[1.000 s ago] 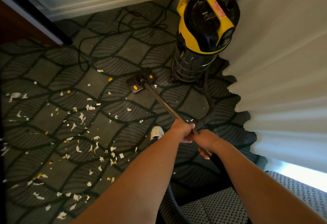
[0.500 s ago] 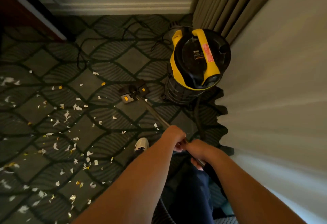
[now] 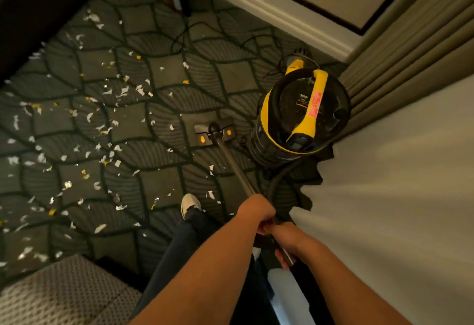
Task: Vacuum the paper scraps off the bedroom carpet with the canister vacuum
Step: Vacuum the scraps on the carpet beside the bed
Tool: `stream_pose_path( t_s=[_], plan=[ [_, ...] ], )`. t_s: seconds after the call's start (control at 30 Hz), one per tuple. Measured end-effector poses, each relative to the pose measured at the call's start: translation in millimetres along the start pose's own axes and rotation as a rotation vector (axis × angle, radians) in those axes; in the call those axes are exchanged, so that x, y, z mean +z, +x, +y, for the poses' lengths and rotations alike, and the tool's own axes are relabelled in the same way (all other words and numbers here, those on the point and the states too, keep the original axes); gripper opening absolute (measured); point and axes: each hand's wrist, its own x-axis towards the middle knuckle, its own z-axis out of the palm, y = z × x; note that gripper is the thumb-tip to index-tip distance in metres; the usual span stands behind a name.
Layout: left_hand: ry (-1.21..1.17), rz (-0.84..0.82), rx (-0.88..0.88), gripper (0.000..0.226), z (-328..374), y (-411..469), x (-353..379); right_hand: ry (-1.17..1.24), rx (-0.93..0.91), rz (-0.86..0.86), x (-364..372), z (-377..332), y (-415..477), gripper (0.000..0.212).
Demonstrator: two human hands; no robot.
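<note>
2 hands gripped the wand [image 3: 234, 168], my left hand [image 3: 255, 213] ahead of my right hand [image 3: 287, 241], so I could steer the floor head [image 3: 214, 132] toward the paper scraps [image 3: 139, 90].

Carpet [image 3: 159, 186]: dark, leaf-patterned.
Paper scraps [image 3: 117, 163]: scattered left of and beyond the fingers [image 3: 261, 229].
Floor head [image 3: 200, 131]: flat, straight ahead of the fingers.
Canister vacuum [image 3: 302, 116]: upright, ahead-right, just beside the floor head.
Shoe [image 3: 189, 204]: just left of the fingers.

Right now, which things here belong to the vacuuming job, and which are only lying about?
Job: canister vacuum, wand gripped by left hand and right hand, floor nozzle, paper scraps, carpet.
Just there: curtain, white shoe, skirting board.
</note>
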Motion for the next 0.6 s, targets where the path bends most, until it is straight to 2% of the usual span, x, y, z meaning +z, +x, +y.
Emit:
stream_pose_path(
  t_s=[0.07,0.17,0.27,0.37,0.5,0.6],
  plan=[
    [-0.086,0.034,-0.007,0.017,-4,3,19,-0.043,-0.032,0.046,-6,14,-5,0.038],
    [-0.242,0.101,0.003,0.045,-5,16,33,-0.076,-0.075,0.107,-12,24,0,0.037],
    [-0.365,0.120,0.012,0.047,-1,18,30,-0.112,-0.101,0.086,-20,20,1,0.040],
    [-0.394,0.113,0.013,0.054,3,12,26,-0.101,-0.066,0.079,-21,15,-7,0.041],
    [-0.373,0.127,0.039,0.078,17,5,7,-0.051,-0.073,0.107,-21,-8,-22,0.033],
    [-0.351,0.185,0.071,0.073,32,-4,-26,-0.039,-0.129,0.121,-22,-39,-23,0.034]
  ],
)
